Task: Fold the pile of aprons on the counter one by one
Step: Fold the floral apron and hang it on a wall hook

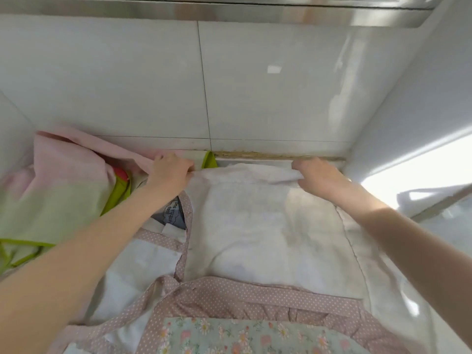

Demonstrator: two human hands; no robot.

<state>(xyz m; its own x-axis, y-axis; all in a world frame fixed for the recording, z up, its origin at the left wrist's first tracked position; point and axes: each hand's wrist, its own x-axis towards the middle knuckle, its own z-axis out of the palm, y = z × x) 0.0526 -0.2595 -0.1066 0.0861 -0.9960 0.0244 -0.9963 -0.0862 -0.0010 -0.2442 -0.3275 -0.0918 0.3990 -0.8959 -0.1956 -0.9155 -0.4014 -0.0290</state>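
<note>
Your left hand (pixel 170 169) sits at about 11 o'clock from the middle of the view, its fingers curled and clamped on the far left corner of the white apron (pixel 255 226). Your right hand (pixel 319 175) is at about 1 o'clock, fingers bent down over the far right corner of the same cloth and pinching its edge. Between your hands the far hem runs taut and close to the tiled wall (pixel 255 85).

The white apron lies spread flat on the worktop (pixel 398 310), filling the centre of the view. Its pink polka-dot trim (pixel 255 290) crosses at 6 o'clock, with a strap of the same trim running up its left edge toward your left forearm. Below the trim, at the bottom edge, a floral panel (pixel 242 335) shows.

At 9 o'clock the pile of aprons (pixel 58 195) is heaped against the wall: a pink and pale green cloth on top, lime green binding along its edges and something red tucked beneath. A grey printed label (pixel 171 212) peeks out just beside your left forearm; its lettering is too blurred to read.
</note>
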